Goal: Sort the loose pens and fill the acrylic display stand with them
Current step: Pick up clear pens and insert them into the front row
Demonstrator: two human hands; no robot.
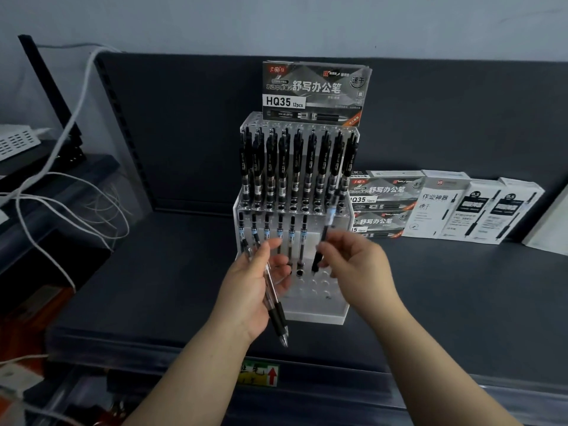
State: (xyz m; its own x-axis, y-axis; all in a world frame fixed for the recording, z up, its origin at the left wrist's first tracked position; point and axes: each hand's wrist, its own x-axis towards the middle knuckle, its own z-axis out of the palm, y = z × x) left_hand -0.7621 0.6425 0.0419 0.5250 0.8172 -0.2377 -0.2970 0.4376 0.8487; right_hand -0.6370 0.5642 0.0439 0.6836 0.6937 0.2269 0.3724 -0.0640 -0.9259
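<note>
— Where was everything on your feed?

— The acrylic display stand (319, 312) stood mid-shelf (445, 302), with a pen box (316, 90) upright on top at its back. Rear-tier pens (296, 167) filled the upper holes; front-row pens (292, 232) stood in the lower tier's left holes.

— And around it?

— Stacked boxes (384, 204) lay just right of it, upright boxes (479, 210) further right, and cables (76, 87) off to the left. My left hand (249, 290) held loose pens (276, 312) before the stand, and my right hand (359, 265) held a single pen (324, 238) beside them.
</note>
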